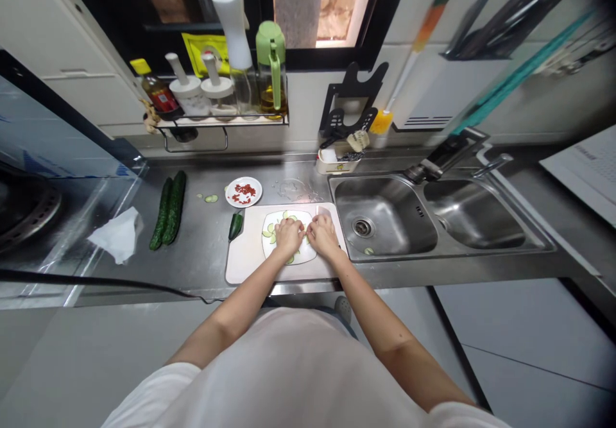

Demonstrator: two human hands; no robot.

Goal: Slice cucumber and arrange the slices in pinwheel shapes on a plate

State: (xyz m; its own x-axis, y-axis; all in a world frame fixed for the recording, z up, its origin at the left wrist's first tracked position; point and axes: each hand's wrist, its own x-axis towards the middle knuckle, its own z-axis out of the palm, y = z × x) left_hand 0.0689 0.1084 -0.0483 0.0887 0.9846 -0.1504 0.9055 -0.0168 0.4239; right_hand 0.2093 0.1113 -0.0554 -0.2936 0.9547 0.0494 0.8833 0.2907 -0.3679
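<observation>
Mid-frame, on a plate (276,253), thin cucumber slices (271,228) are reached by the left hand (289,235) and right hand (323,234), fingers bent, hold hidden; likely slippery, slices are best pinched by their edges.

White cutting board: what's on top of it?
A plate with green slices, both hands over it. A cucumber piece lies at the board's left edge. Whatever is beneath the hands is hidden.

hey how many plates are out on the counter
2: a round one with red bits, behind left of the board; a squarish one with green slices, on the board, partly under your left hand.
</observation>
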